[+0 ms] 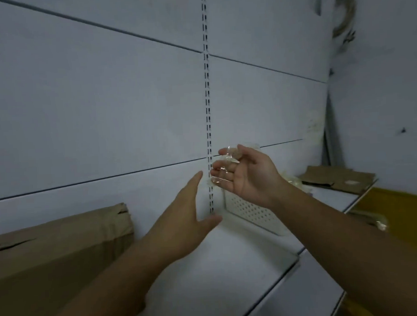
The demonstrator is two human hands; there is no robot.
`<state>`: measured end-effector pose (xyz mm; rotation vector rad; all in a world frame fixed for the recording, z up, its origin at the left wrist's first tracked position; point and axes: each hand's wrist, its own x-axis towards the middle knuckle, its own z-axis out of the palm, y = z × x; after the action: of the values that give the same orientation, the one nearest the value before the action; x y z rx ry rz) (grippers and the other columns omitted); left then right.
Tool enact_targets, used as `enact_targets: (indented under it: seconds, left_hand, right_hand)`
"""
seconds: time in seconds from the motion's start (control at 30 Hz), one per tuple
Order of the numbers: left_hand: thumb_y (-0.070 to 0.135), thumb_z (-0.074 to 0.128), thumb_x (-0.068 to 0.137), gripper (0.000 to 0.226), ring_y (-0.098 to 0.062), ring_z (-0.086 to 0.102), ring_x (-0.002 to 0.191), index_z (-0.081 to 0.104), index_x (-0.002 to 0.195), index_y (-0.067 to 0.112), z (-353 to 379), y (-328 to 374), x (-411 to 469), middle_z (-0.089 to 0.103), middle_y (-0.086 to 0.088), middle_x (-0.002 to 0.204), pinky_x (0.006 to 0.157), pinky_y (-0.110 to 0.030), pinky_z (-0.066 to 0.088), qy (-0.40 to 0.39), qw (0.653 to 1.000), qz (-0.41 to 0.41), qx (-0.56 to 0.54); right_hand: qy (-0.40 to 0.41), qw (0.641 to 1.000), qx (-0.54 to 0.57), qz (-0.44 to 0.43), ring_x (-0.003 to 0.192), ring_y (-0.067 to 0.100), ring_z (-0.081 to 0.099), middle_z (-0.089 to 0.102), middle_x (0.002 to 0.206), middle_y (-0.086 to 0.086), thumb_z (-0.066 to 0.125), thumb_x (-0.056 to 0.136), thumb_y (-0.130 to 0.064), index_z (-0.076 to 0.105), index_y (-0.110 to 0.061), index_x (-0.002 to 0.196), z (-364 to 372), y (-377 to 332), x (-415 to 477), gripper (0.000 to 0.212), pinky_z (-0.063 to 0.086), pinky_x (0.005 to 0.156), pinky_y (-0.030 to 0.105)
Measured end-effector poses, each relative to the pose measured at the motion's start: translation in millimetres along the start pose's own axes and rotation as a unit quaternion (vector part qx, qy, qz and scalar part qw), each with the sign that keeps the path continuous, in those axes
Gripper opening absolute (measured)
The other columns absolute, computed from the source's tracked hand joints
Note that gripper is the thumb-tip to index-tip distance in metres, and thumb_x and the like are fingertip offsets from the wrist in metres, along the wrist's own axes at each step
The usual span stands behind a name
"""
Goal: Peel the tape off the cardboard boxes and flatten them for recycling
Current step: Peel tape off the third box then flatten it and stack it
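A brown cardboard box (60, 245) stands at the lower left on the white shelf (215, 272). My right hand (246, 175) is raised above the shelf, palm toward me, with a clear piece of tape (224, 165) stuck across its fingers; the thumb and forefinger pinch its upper end. My left hand (188, 213) hovers just below and left of it, fingers straight, holding nothing. A flattened piece of cardboard (337, 178) lies at the far right end of the shelf, with crumpled clear tape (297, 181) beside it.
A white perforated basket (250, 213) sits on the shelf behind my right wrist. A slotted metal upright (207, 86) runs down the white back panels. A yellow surface (396, 211) lies beyond the shelf's right edge, with more crumpled tape (377, 222) on it.
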<state>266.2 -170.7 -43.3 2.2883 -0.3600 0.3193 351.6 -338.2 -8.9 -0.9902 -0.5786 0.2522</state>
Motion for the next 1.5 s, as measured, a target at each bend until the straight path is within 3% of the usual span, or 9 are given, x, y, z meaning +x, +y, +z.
enact_targets:
  seconds: [0.17, 0.3, 0.47, 0.57, 0.67, 0.93, 1.17, 1.3, 1.5]
  left_hand:
    - [0.011, 0.059, 0.089, 0.014, -0.008, 0.053, 0.043, 0.072, 0.085, 0.013, 31.5, 12.0, 31.8, 0.066, 0.001, 0.060, 0.039, -0.020, 0.042, -0.012, 0.950, -0.047, -0.308]
    - [0.010, 0.059, 0.089, 0.013, -0.010, 0.057, 0.045, 0.071, 0.082, 0.008, 40.6, 21.5, 71.7, 0.064, -0.002, 0.060, 0.040, -0.021, 0.045, 0.070, 0.972, -0.024, -0.222]
    - [0.024, 0.059, 0.089, 0.020, -0.010, 0.065, 0.055, 0.068, 0.078, 0.010, 63.7, 37.4, 133.7, 0.065, -0.005, 0.067, 0.055, -0.025, 0.056, 0.133, 0.979, -0.007, -0.157]
    - [0.045, 0.056, 0.087, 0.029, -0.011, 0.064, 0.070, 0.063, 0.079, 0.017, 89.3, 41.0, 178.7, 0.067, 0.000, 0.078, 0.063, -0.028, 0.052, 0.161, 0.985, -0.013, -0.060]
    - [0.058, 0.050, 0.085, 0.043, -0.009, 0.057, 0.070, 0.058, 0.079, 0.016, 129.1, 34.4, 211.9, 0.064, 0.000, 0.087, 0.062, -0.023, 0.045, 0.094, 0.992, -0.085, -0.003]
    - [0.051, 0.069, 0.076, 0.046, -0.007, 0.057, 0.084, 0.048, 0.109, 0.028, 152.7, -3.8, 227.7, 0.058, 0.009, 0.101, 0.069, -0.013, 0.049, -0.024, 0.984, -0.093, 0.148]
    - [0.033, 0.068, 0.082, 0.058, -0.025, 0.055, 0.112, 0.038, 0.124, 0.008, 163.4, -2.4, 217.5, 0.051, -0.010, 0.126, 0.089, -0.030, 0.050, 0.011, 0.993, -0.117, 0.022]
    - [0.048, 0.075, 0.070, 0.075, -0.025, 0.056, 0.107, 0.035, 0.123, 0.013, 163.9, -5.0, 222.1, 0.052, -0.010, 0.119, 0.091, -0.035, 0.050, 0.011, 0.987, -0.140, 0.073]
    - [0.077, 0.063, 0.055, 0.081, -0.020, 0.042, 0.112, 0.059, 0.116, 0.023, 160.3, 8.0, 227.9, 0.046, -0.002, 0.115, 0.097, -0.030, 0.040, 0.051, 0.965, -0.110, 0.233]
  right_hand:
    - [0.010, 0.986, -0.165, 0.005, 0.091, 0.029, 0.067, 0.071, 0.097, 0.019, 0.026, 0.099, -0.039, 0.060, -0.014, 0.100, -48.2, -39.6, -16.8, 0.043, 0.052, 0.084, 0.038]
    - [0.120, 0.908, -0.402, 0.005, 0.090, 0.023, 0.068, 0.068, 0.110, 0.014, 0.026, 0.100, -0.044, 0.053, -0.025, 0.124, -107.8, -77.3, -20.7, 0.040, 0.052, 0.086, 0.039]
    - [0.143, 0.675, -0.723, -0.030, 0.092, 0.008, 0.059, 0.049, 0.129, -0.011, 0.042, 0.089, -0.058, 0.021, -0.036, 0.145, -180.1, -110.4, -12.7, 0.063, 0.041, 0.086, 0.029]
    - [0.237, 0.659, -0.708, -0.090, 0.093, 0.013, 0.058, 0.045, 0.112, -0.011, 0.067, 0.076, -0.053, 0.023, -0.030, 0.141, -212.4, -115.2, 6.8, 0.082, 0.048, 0.088, 0.035]
    - [0.168, 0.592, -0.773, -0.157, 0.083, 0.012, 0.054, 0.047, 0.098, -0.010, 0.074, 0.076, -0.030, 0.045, -0.027, 0.110, -228.5, -97.1, 29.6, 0.045, 0.045, 0.073, 0.028]
    - [-0.127, 0.633, -0.762, -0.049, 0.087, 0.006, 0.060, 0.070, 0.105, -0.005, 0.056, 0.086, -0.011, 0.072, -0.021, 0.104, -256.7, -58.3, 49.4, 0.025, 0.048, 0.080, 0.018]
    - [-0.066, 0.884, -0.453, 0.098, 0.092, 0.009, 0.068, 0.072, 0.103, -0.004, 0.049, 0.094, -0.011, 0.068, -0.023, 0.106, -274.9, -87.0, 31.3, 0.025, 0.056, 0.079, 0.024]
    - [0.104, 0.827, -0.543, -0.099, 0.080, 0.014, 0.064, 0.068, 0.087, -0.002, 0.053, 0.092, -0.012, 0.066, -0.025, 0.086, -273.9, -102.1, 38.1, 0.020, 0.055, 0.068, 0.029]
    - [-0.106, 0.693, -0.703, -0.119, 0.091, -0.001, 0.057, 0.064, 0.104, -0.015, 0.054, 0.091, -0.034, 0.066, -0.027, 0.108, -237.6, -82.1, 41.6, 0.022, 0.042, 0.077, 0.014]
